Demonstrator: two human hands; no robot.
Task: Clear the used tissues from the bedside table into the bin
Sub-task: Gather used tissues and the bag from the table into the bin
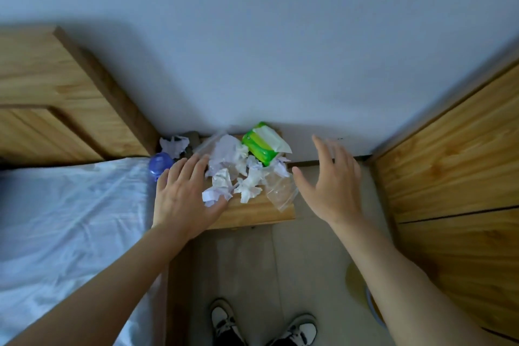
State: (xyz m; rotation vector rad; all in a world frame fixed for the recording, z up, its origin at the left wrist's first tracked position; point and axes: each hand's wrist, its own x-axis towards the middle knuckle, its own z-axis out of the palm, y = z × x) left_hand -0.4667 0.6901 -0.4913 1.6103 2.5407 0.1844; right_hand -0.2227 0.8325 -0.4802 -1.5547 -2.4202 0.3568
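Nearest camera: two shoes [264, 329] on the tiled floor. Bed [64, 222] at left; wooden wardrobe [455, 177] at right. Bedside table [252, 213] between them, against the wall. Left hand [185, 194] flat, fingers spread, empty, thumb touching the nearest tissue. Right hand [334, 185] spread wide, empty, hovering off the table's right edge. Crumpled tissues [238, 174] heaped on the tabletop, no clear long axis. Green tissue pack [259, 146] behind them, long axis running from back-left to front-right. Clear plastic bag [280, 189] at front right. One more tissue [174, 144] lies off the table's left side.
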